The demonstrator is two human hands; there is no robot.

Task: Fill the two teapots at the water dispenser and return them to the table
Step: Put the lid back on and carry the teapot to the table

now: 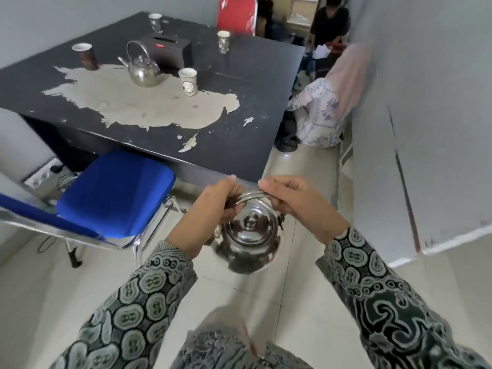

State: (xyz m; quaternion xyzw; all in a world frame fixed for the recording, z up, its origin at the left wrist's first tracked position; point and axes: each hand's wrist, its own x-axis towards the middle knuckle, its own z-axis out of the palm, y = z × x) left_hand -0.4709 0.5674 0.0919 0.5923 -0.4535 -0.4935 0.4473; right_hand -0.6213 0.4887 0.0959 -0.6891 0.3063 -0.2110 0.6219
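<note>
carried teapot (247, 239): steel, round-bellied, lid with knob on top; held in mid-air over the tiled floor, just short of the table's near edge
left hand (213, 209): fingers curled round the left end of the hoop handle, grasping it
right hand (295, 201): fingers pinched on the right end of the same handle, grasping it
second teapot (142, 69): same steel shape, handle standing up, sits on the table, untouched by any hand
table (261, 107): black top, coating peeled off in 1 big pale patch, rough ragged edges; second teapot stands on that patch
paper cups: 4 on the table; nearest (188, 81) just beside the second teapot
tissue box (167, 49): dark, rectangular, behind the second teapot
blue chair (117, 193): padded seat, chrome frame, pushed under the table's near-left side
water level: cannot tell, lid is on
dispenser: not in view
risk 1: handle is thin smooth wire, pot swings from it; a tilt could slop water from the spout or shake the lid loose
risk 2: table corner is right ahead; lifting the pot too low could knock its belly on the edge
risk 3: setting down near cups could tip 1, they look light
risk 4: glossy tiles, any spill makes them slippery
</note>
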